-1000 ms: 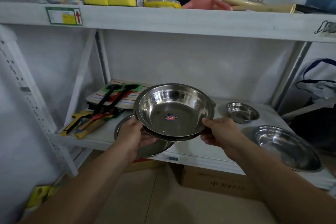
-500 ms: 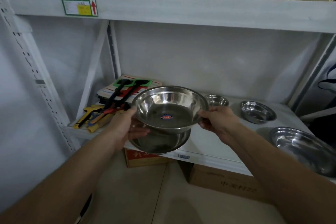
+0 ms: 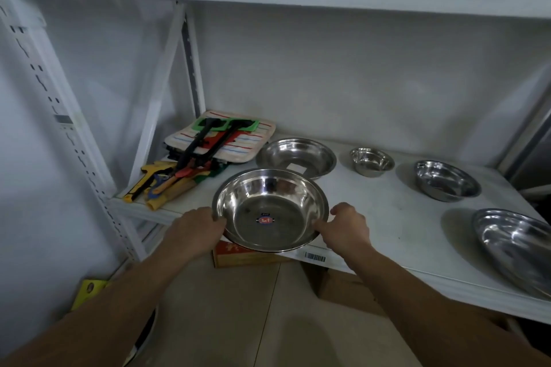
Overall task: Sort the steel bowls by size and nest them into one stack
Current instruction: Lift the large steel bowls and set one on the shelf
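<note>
A steel bowl with a red sticker [image 3: 269, 211] sits low at the front edge of the white shelf [image 3: 387, 226]. My left hand [image 3: 195, 231] grips its left rim and my right hand [image 3: 346, 226] grips its right rim. A thin second rim seems to show under its near edge; whether another bowl lies beneath I cannot tell. Behind it rests a wide steel bowl [image 3: 298, 155]. A small bowl [image 3: 372, 161] and a medium bowl [image 3: 447, 180] stand further right. The largest bowl [image 3: 515, 244] lies at the right edge, partly cut off.
Striped cloths with black-handled tools [image 3: 220, 140] and yellow tools [image 3: 158, 180] fill the shelf's left end. A slanted white brace [image 3: 158, 92] rises at the left. Cardboard boxes [image 3: 247, 255] stand on the floor under the shelf. Another shelf board runs overhead.
Both hands have brought the sticker bowl down from mid-air to the shelf's front edge, over the bowl that lay there. The view has moved closer and lower.
</note>
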### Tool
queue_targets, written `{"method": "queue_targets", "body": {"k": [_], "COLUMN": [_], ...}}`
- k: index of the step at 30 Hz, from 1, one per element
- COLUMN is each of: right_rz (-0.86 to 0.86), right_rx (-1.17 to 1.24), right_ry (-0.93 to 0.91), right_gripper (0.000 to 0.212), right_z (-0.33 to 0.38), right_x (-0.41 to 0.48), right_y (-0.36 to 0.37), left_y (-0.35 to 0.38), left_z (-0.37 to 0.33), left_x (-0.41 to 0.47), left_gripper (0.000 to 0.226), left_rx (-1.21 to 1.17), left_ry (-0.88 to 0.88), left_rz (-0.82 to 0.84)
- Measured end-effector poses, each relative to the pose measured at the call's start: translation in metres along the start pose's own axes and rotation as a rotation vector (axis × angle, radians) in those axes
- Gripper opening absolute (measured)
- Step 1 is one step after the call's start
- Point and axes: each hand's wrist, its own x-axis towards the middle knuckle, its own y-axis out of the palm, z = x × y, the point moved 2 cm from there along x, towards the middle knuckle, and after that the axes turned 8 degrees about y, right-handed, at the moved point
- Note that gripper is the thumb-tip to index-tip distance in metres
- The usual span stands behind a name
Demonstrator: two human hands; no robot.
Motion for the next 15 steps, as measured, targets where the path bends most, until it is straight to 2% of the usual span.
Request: {"method": "queue_targets", "body": {"k": [2,3,5,7,10,15], "right_rz": [0.03,0.056,0.078,0.077,0.082,0.083], "right_rx": [0.078,0.131,0.196,0.22,0.252,0.251], "right_ry": [0.027,0.049,0.075,0.087,0.101,0.108], "right_gripper": [0.027,0.022,0.009,0.006,0.005,0.01], "right_z": [-0.003,-0.003,-0.004,-0.003,0.002,0.013], "right_x": [0.001,0.002,0.006,0.01,0.016,0.034], "right_y": [0.002,0.004,0.008,0.011,0.013,0.02], "left_y": [0.002,0.003,0.01,0.013,0.015,0.014], "left_z": [0.002,0.002,0.002,0.001,0.001,0.0], "left_x": [0.002,0.003,0.007,0.009,0.018,0.038], "left_gripper": [0.04,0.039,0.033,0.027,0.027,0.027], "left_rx": [-0.034,-0.147,-0.52,-0.774,-0.876,-0.885], "left_ry": [-0.034,-0.08,-0.223,-0.337,-0.36,-0.361], "left_rz": [0.023,0.028,0.051,0.05,0.037,0.028]}}
